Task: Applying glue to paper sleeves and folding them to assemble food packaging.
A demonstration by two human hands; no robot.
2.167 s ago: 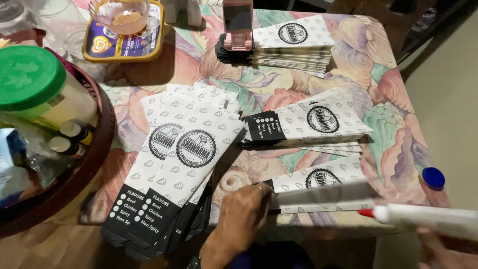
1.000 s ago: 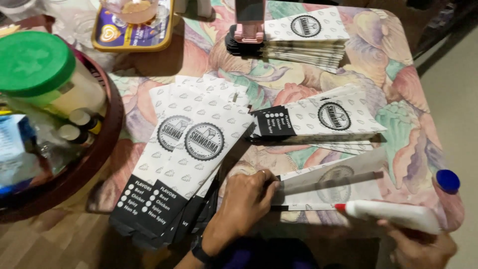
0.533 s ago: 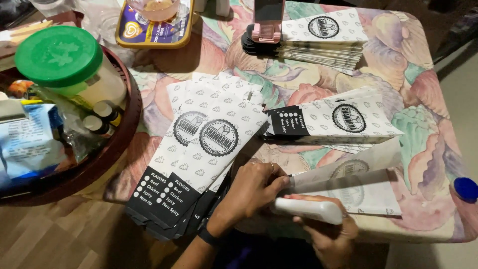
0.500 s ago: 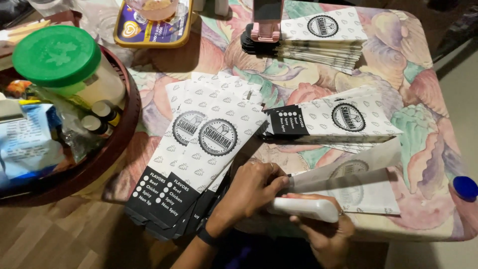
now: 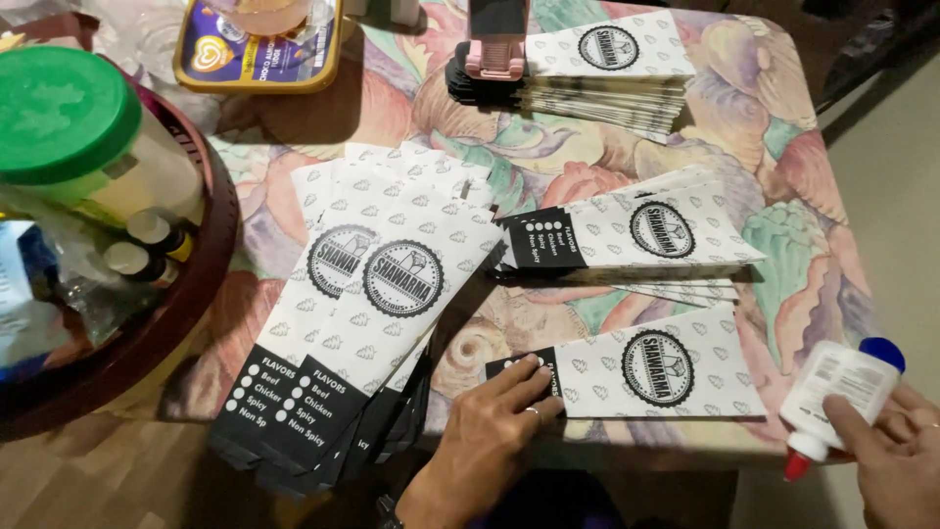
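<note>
White-and-black printed paper sleeve (image 5: 646, 377), flat under my open left hand (image 5: 490, 431); my right hand (image 5: 896, 451) grips white glue bottle (image 5: 832, 387); floral table (image 5: 783, 147)

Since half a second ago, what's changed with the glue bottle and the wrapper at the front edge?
The right hand carried the glue bottle off the front wrapper to the table's right edge. That wrapper's open flap now lies folded flat; the left hand presses its black end. The other stacks stayed put.

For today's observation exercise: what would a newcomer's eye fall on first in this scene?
Probably the fan of white-and-black paper sleeves at the centre of the floral table. Next, the left hand pressing one folded sleeve flat near the front edge, and the right hand holding a white glue bottle at the far right.
</note>
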